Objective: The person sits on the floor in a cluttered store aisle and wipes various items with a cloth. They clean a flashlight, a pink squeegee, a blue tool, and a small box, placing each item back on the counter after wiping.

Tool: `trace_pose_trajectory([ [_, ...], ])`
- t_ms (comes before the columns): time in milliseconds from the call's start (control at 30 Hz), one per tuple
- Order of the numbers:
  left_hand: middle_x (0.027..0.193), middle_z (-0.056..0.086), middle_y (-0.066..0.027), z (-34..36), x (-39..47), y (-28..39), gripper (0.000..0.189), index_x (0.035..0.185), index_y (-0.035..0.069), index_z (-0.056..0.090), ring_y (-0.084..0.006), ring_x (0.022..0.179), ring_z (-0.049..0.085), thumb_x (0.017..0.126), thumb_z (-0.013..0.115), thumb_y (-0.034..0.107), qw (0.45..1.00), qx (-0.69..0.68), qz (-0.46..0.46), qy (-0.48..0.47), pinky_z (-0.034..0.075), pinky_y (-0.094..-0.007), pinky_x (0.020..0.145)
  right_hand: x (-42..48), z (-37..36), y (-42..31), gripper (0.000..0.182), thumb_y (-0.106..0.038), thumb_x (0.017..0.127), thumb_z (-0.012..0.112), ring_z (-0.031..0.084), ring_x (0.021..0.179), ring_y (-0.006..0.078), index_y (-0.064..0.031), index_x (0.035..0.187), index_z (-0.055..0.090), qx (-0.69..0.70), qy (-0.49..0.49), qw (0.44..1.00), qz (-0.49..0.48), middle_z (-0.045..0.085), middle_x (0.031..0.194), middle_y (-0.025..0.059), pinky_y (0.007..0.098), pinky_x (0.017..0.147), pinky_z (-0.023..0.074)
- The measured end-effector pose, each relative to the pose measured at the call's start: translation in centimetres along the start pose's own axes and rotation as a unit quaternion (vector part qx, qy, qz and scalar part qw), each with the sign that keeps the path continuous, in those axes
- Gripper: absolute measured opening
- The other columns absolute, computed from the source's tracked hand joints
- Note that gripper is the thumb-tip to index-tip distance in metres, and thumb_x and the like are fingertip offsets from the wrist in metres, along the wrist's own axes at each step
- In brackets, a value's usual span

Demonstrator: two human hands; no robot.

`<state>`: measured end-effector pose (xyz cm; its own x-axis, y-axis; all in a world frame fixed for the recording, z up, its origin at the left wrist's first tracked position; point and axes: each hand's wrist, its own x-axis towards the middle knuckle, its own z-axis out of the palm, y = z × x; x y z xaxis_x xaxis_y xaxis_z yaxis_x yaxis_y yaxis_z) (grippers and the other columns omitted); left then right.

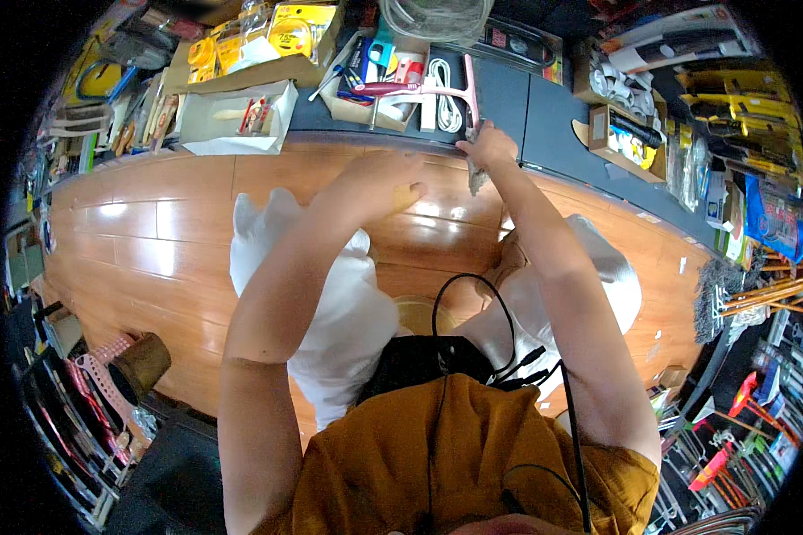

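Observation:
My right hand (494,147) holds a crumpled greyish cloth (476,175) at the edge of the dark shelf (502,107). Just above it a pink T-shaped squeegee (468,87) lies with its darker handle (387,89) pointing left, across an open cardboard box (405,120) of small goods. A coiled white cable (449,93) and a white power strip (428,107) lie beside that box. My left hand (391,182) hovers over the wooden floor, blurred, its fingers loosely apart, with nothing visible in it.
Packaged yellow tape measures (291,37) and a white-lined box (234,127) stand at the upper left. A small box with a black flashlight (632,130) sits at the right. Racks of tools line both sides. A brown bin (140,364) stands at lower left; black cables (512,321) cross my lap.

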<state>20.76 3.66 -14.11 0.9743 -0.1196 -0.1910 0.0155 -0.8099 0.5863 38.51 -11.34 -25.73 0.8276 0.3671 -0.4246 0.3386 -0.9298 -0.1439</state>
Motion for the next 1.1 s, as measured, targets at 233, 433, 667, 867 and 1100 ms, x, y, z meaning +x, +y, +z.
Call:
trace_pose_trajectory([
  [233, 0.095, 0.055, -0.0169, -2.5, 1.1, 0.3, 0.039, 0.098, 0.004, 0.049, -0.0329, 0.09, 0.052, 0.083, 0.045, 0.039, 0.993, 0.041, -0.076, -0.086, 0.041, -0.0409, 0.077, 1.7, 0.4, 1.7, 0.031, -0.031, 0.07, 0.058, 0.059, 0.087, 0.0304, -0.0101, 0.094, 0.06, -0.035, 0.02, 0.998, 0.038, 0.061, 0.092, 0.0144, 0.039, 0.075, 0.0473],
  [433, 0.093, 0.057, -0.0167, -2.5, 1.6, -0.5, 0.036, 0.093, 0.003, 0.053, -0.0323, 0.087, 0.055, 0.082, 0.046, 0.036, 0.997, 0.023, -0.075, -0.024, 0.044, -0.0424, 0.073, 0.9, -3.4, 6.9, 0.021, -0.022, 0.071, 0.053, 0.061, 0.08, 0.0291, -0.0082, 0.086, 0.059, -0.136, 0.124, 0.983, -0.022, 0.062, 0.083, 0.0149, 0.0381, 0.07, 0.0489],
  [667, 0.103, 0.054, -0.0183, -1.9, 3.2, -0.3, 0.044, 0.105, 0.002, 0.048, -0.032, 0.096, 0.052, 0.082, 0.047, 0.04, 0.997, 0.008, -0.077, 0.019, 0.041, -0.0404, 0.08, -3.2, -8.4, 13.9, 0.019, -0.024, 0.07, 0.059, 0.06, 0.074, 0.0303, -0.0098, 0.083, 0.058, -0.165, 0.178, 0.97, -0.018, 0.062, 0.075, 0.013, 0.0397, 0.065, 0.0485],
  [867, 0.119, 0.043, -0.0211, -1.5, 4.9, -0.2, 0.055, 0.119, 0.003, 0.041, -0.0317, 0.113, 0.04, 0.079, 0.052, 0.039, 0.971, -0.049, -0.037, 0.233, 0.034, -0.0368, 0.093, -8.1, -13.6, 12.8, 0.026, -0.029, 0.07, 0.06, 0.06, 0.075, 0.0302, -0.0114, 0.09, 0.061, -0.139, 0.152, 0.977, -0.058, 0.062, 0.079, 0.0145, 0.0394, 0.066, 0.0477],
  [1100, 0.104, 0.053, -0.0158, -1.6, 5.3, 2.3, 0.051, 0.109, 0.006, 0.05, -0.0256, 0.102, 0.049, 0.076, 0.057, 0.043, 0.972, -0.198, 0.026, 0.12, 0.039, -0.0323, 0.085, -9.9, -13.0, 13.6, 0.042, -0.035, 0.066, 0.064, 0.059, 0.081, 0.0317, -0.0105, 0.1, 0.061, -0.129, 0.067, 0.979, -0.141, 0.061, 0.086, 0.0177, 0.0394, 0.073, 0.0462],
])
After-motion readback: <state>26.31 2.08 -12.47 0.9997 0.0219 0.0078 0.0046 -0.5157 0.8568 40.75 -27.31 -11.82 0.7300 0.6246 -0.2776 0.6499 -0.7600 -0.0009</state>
